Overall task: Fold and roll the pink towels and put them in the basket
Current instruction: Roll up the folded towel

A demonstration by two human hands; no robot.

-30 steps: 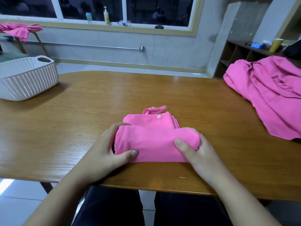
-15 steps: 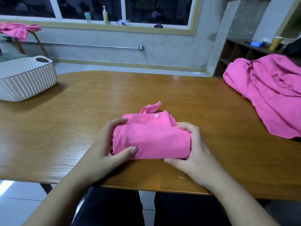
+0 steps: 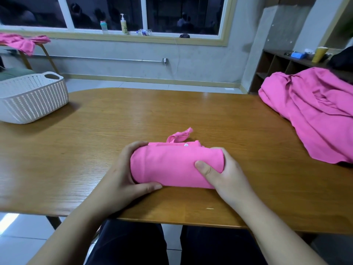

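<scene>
**Soft roll in both hands: hold it by the ends**

Nearest to you, your left hand point(image 3: 122, 180) and your right hand point(image 3: 227, 178) grip the rolled pink towel point(image 3: 172, 165) at its two ends. The fingers of each hand curl over the far side of the roll and each thumb presses on the near side. The roll lies on the wooden table point(image 3: 133, 115), close to the near edge, directly in front of you.

This roll is soft and probably light, so weight is not the problem. I think the problem is that it opens by itself when the pressure goes away. A small unrolled part with a white snap button point(image 3: 186, 144) and a thin loop point(image 3: 179, 136) shows just behind the roll; I judge this is the loose end. Take hold around the full thickness, with the loose end trapped under your fingers, and do not hold it only by the loop.

Farther away, at the right side, a pile of unfolded pink towels point(image 3: 315, 115) lies on the table. The white basket point(image 3: 32, 98) stands at the far left, well apart from the roll. Behind it, more pink cloth point(image 3: 24, 43) hangs over a wooden stand.
</scene>
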